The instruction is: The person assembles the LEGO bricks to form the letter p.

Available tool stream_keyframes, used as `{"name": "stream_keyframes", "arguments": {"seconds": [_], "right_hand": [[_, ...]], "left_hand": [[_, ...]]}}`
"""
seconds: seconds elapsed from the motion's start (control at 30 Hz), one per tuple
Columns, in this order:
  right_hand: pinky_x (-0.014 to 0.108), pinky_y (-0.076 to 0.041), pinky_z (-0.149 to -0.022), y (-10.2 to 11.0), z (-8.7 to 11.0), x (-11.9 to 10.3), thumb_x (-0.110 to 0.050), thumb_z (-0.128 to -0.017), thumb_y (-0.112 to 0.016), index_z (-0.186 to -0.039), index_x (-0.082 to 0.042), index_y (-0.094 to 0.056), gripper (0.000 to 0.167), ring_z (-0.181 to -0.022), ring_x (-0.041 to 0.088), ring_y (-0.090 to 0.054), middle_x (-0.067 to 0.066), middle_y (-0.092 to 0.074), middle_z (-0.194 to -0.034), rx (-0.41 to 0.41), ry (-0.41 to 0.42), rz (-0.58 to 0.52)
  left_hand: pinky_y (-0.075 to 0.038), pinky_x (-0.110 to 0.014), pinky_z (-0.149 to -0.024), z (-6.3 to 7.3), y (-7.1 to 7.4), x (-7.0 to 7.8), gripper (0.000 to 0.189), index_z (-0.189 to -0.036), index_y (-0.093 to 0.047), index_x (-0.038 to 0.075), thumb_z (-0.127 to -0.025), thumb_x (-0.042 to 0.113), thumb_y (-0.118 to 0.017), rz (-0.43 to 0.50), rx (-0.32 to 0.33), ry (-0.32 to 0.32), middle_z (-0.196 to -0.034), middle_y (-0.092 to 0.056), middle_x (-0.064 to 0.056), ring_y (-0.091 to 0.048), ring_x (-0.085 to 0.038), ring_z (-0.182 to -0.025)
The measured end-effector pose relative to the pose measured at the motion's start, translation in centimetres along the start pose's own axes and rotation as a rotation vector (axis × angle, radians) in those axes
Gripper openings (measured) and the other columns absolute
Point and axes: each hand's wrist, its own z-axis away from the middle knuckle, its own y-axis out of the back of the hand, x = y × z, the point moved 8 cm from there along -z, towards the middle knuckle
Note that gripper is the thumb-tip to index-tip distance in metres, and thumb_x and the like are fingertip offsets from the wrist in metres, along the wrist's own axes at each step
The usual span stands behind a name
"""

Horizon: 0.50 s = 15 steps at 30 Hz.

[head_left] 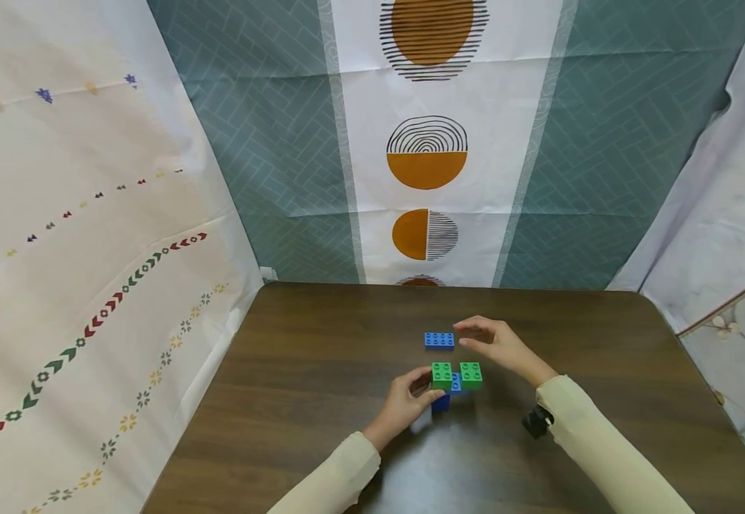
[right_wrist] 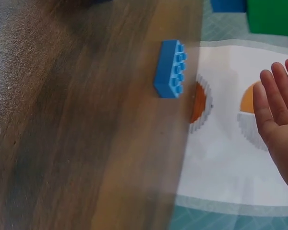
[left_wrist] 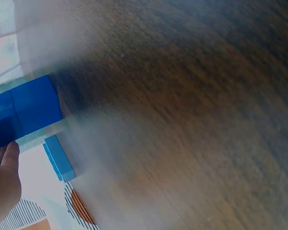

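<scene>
My left hand [head_left: 404, 401] grips the left side of a small toy-brick structure, thumb in front and fingers behind. On top are a left green brick [head_left: 442, 375] and a right green brick [head_left: 471, 375], with a gap between them showing a blue brick [head_left: 455, 384]. A darker blue brick [head_left: 440, 404] is lower down; the left wrist view shows the structure's blue sides [left_wrist: 36, 105] above the fingers [left_wrist: 10, 155]. My right hand [head_left: 499, 348] hovers just right of and behind the structure, holding nothing; its fingers [right_wrist: 278, 91] extend in the right wrist view.
A separate blue brick [head_left: 439, 341] with studs on top lies behind the structure, left of the right hand's fingertips. The brown wooden table [head_left: 308, 357] has a back edge against a patterned curtain [head_left: 263, 143]. A black wrist camera [head_left: 536, 422] sits by the right cuff.
</scene>
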Motion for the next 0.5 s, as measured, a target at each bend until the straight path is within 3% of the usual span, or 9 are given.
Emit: {"name": "stream_keyframes", "arguments": {"seconds": [0.13, 0.3, 0.5], "right_hand": [[0.052, -0.048, -0.095, -0.2, -1.0, 1.6, -0.015, -0.093, -0.066, -0.124, -0.008, -0.061, 0.033, -0.111, 0.035, -0.059, 0.019, -0.061, -0.123, 0.014, -0.043, -0.020], [0.056, -0.045, -0.096, -0.6, -1.8, 2.2, -0.007, -0.093, -0.064, -0.129, 0.002, -0.056, 0.038, -0.115, 0.043, -0.054, 0.026, -0.057, -0.126, 0.018, -0.083, -0.077], [0.052, -0.049, -0.093, -1.5, -2.7, 5.1, -0.004, -0.092, -0.063, -0.133, 0.007, -0.050, 0.044, -0.117, 0.044, -0.052, 0.030, -0.054, -0.128, 0.025, -0.116, -0.124]], "left_hand": [[-0.051, -0.029, -0.092, -0.4, -0.1, -1.2, 0.037, -0.122, -0.063, 0.004, -0.087, 0.010, -0.072, 0.009, -0.001, 0.005, -0.117, -0.066, -0.012, -0.062, -0.023, -0.111], [-0.051, -0.028, -0.092, -0.4, -0.1, -1.3, 0.037, -0.122, -0.063, 0.005, -0.087, 0.012, -0.072, 0.027, -0.002, 0.011, -0.117, -0.066, -0.011, -0.062, -0.022, -0.111], [-0.051, -0.031, -0.092, -0.5, -0.1, -1.5, 0.037, -0.122, -0.063, 0.005, -0.087, 0.011, -0.072, 0.027, -0.007, -0.001, -0.117, -0.066, -0.012, -0.061, -0.024, -0.112]]}}
